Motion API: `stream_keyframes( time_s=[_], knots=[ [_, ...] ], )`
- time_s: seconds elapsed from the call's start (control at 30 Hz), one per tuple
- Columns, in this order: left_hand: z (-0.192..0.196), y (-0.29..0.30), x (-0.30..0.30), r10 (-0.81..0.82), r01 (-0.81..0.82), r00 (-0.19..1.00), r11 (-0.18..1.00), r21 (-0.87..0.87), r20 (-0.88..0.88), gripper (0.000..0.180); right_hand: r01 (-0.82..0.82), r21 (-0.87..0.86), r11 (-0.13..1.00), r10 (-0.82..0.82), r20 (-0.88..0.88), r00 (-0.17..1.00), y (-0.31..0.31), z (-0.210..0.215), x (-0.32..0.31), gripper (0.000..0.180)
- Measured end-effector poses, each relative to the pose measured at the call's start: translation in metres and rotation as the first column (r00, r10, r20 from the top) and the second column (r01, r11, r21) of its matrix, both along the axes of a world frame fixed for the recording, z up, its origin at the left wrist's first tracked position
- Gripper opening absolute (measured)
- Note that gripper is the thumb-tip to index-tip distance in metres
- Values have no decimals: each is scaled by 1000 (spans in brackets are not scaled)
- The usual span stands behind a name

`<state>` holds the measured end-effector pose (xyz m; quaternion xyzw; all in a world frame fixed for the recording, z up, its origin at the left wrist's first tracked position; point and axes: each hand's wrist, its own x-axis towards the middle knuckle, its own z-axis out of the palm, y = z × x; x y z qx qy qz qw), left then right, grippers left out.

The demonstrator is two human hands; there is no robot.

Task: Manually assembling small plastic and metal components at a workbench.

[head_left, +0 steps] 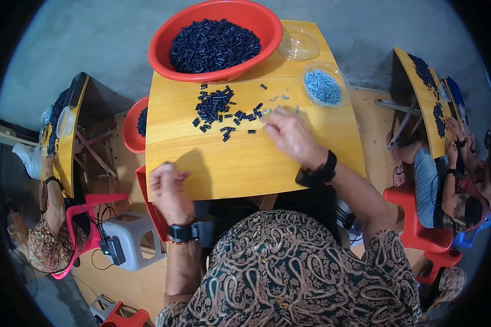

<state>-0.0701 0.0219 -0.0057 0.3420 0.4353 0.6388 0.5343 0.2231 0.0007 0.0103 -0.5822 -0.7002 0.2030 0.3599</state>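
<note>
Leaning over a yellow table (245, 169), a person works w/ both bare hands. R hand (292, 136) is over the mid-R part, fingers curled & drawn together; can't tell if they've hold of anything. It's right beside some loose silvery bits (283, 98) & partly blocks the view there. L hand (169, 188) is at the near L edge, fingers bent in, thumb close against them; dark spot shows at the tips, can't tell if it's a held piece.

Pile of short black pieces (215, 105) is L of centre, w/ strays (239, 115) btwn it & R hand. Big red basin (161, 46), heaped w/ more of the same, takes up the far L corner & juts past the edge. Clear tub (323, 87) of silvery bits stands far R, clear shallow dish (299, 43) behind it.

Lower, L of table: 2nd red basin (133, 128) w/ dark contents, then pink chair (95, 200) & grey stool (123, 226). Co-workers sit either side, L one (52, 242) & R one (466, 201), at tables w/ dark heaps.
</note>
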Motion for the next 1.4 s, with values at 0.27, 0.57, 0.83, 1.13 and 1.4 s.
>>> stream_keyframes(
  time_s=[0.27, 0.57, 0.83, 1.13, 1.4],
  knots=[
    [-44, 4, -120, 492, -492, 870, 870, 11, -27, 7, 64, 19, 998, -67, 181, 981, 25, 0, 14, 2],
    [-173, -12, -194, 352, -313, 934, 711, -629, -66, 18, 84, 50, 995, -92, 196, 976, 11, -7, 24, 9],
    [-179, -11, -183, 421, -309, 907, 637, -707, -17, 11, 80, 82, 993, -91, 141, 986, 10, 2, 23, 11],
    [-174, 6, -209, 216, -152, 970, 896, -418, 108, 5, 80, 20, 997, -82, 194, 978, 11, -1, 27, 3],
    [-42, 17, -102, 565, -563, 804, 824, 72, -186, 18, 94, 30, 995, -95, 44, 995, 1, 5, 27, 10]
  ],
)
